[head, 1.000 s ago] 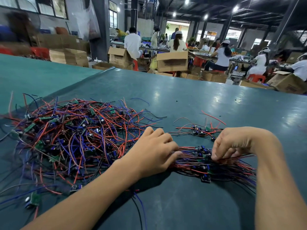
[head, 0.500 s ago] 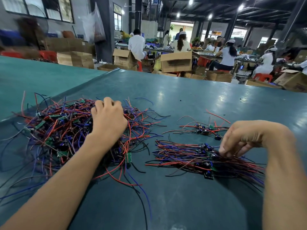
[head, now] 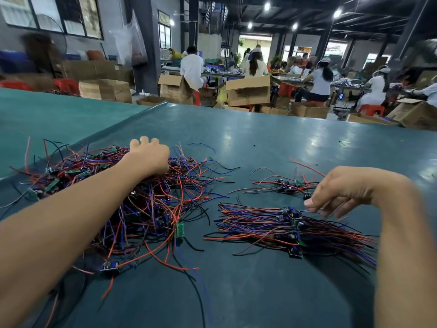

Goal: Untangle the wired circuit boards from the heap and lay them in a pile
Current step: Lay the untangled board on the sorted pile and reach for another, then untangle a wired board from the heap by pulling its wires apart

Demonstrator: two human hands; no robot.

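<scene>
Both arms are showing bare above the teal table [head: 260, 138]. The left forearm [head: 71, 221] is running uncovered from the table's near-left edge up to the wrist, smooth and slim. The left hand [head: 149, 157] is showing its back and a row of rounded knuckles. The right forearm [head: 406, 233] is rising from the table's near-right edge, likewise uncovered and looming wide in the lens. The right hand [head: 340, 190] is blurring slightly at its fingertips [head: 331, 210], and one short nail is catching the light.
</scene>
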